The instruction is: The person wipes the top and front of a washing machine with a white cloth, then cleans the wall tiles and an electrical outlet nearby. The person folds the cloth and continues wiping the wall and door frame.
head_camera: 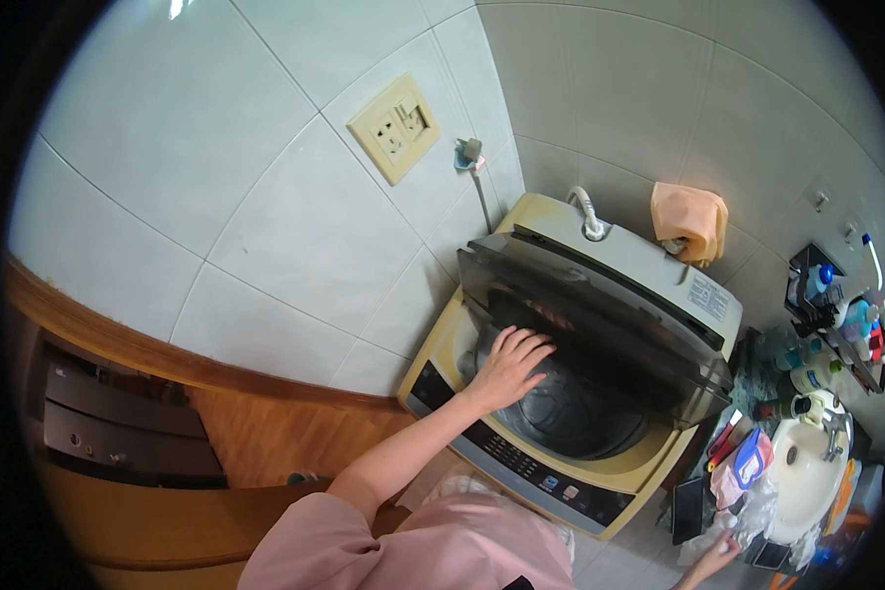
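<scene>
A top-loading washing machine (619,509) stands before me with its dark translucent lid (597,295) raised and folded. Over the left part of its opening is my left hand (509,369), fingers spread, near the lid's underside; whether the fingertips touch the lid is unclear. Below the hand, the dark tub (582,413) shows inside the cream rim. Off to the right, my right hand (715,558) is at the counter's near edge beside a crumpled clear plastic bag (756,509). Its fingers are bent close to the bag, and I cannot tell whether they grip it.
A white washbasin (807,479) with a tap sits right of the machine. Beside it lie a pink packet (737,472) and a dark phone-like slab (687,509). Bottles crowd a wall rack (848,339). A socket panel (394,129) and a plug (470,153) are on the tiled wall.
</scene>
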`<act>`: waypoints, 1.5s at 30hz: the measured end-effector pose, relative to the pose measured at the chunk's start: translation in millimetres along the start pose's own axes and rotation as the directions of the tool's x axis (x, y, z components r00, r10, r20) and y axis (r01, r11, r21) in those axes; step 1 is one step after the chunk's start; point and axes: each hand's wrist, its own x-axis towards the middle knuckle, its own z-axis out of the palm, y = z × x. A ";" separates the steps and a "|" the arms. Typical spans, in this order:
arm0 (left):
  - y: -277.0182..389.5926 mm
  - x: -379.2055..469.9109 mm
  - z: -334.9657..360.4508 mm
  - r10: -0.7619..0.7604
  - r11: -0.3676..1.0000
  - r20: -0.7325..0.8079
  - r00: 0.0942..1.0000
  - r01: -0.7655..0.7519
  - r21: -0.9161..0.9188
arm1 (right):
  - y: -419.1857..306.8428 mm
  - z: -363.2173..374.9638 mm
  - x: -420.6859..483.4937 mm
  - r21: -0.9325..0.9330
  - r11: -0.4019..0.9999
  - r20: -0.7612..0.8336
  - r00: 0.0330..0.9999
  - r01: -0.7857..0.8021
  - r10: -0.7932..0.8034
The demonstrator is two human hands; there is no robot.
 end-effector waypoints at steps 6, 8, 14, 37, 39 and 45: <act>-18.5 0.3 -9.9 0.016 1.000 -0.004 1.000 -0.016 -0.011 | -338.3 11.8 -80.1 0.746 0.664 0.175 0.975 -0.041 -0.136; -17.9 14.8 -6.7 0.060 0.997 -0.020 0.998 -0.061 -0.048 | -466.1 57.1 -146.1 0.825 0.539 0.358 0.895 -0.171 -0.265; -31.0 9.6 13.4 0.041 0.998 -0.127 0.991 -0.047 -0.044 | -729.0 265.3 -283.2 0.836 0.521 0.413 0.425 0.174 -0.805; -43.5 21.6 23.2 -0.026 0.809 -0.027 0.999 0.005 -0.588 | -797.2 320.0 -360.4 0.600 -0.247 -0.493 0.108 0.761 -0.864; -48.0 2.6 34.4 0.010 0.989 -0.032 0.999 -0.015 -0.145 | -812.0 316.3 -343.7 0.462 -0.393 -0.538 -0.101 0.795 -0.837; -42.9 15.7 9.8 0.066 0.991 -0.114 0.991 -0.079 -0.111 | -852.0 330.6 -271.9 0.320 -0.451 -0.304 -0.361 0.833 -0.882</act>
